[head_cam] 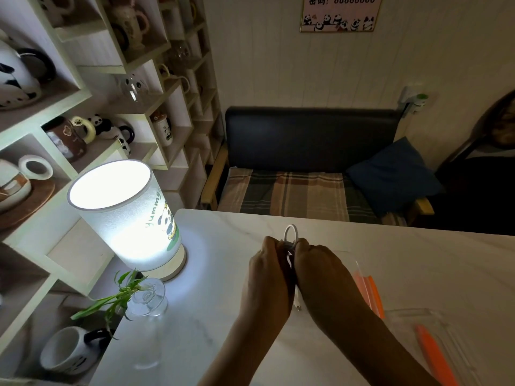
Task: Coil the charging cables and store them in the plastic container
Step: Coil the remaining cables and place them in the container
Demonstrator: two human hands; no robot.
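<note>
Above white table (217,316), left hand (267,268) and right hand (317,268) side by side, both pinched on white cable (291,232) loop.

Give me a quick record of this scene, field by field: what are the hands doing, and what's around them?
surface: white marbled table
left hand: pinching the white cable above the table
right hand: pinching the same cable, touching the left hand
cable state: a small loop stands up above the hands; a plug end dangles below them
container: clear plastic box with orange clips, at the person's right, no cable visible inside
lamp: lit panda lamp on the table's left
vase: glass vase with a green sprig, in front of the lamp
</note>
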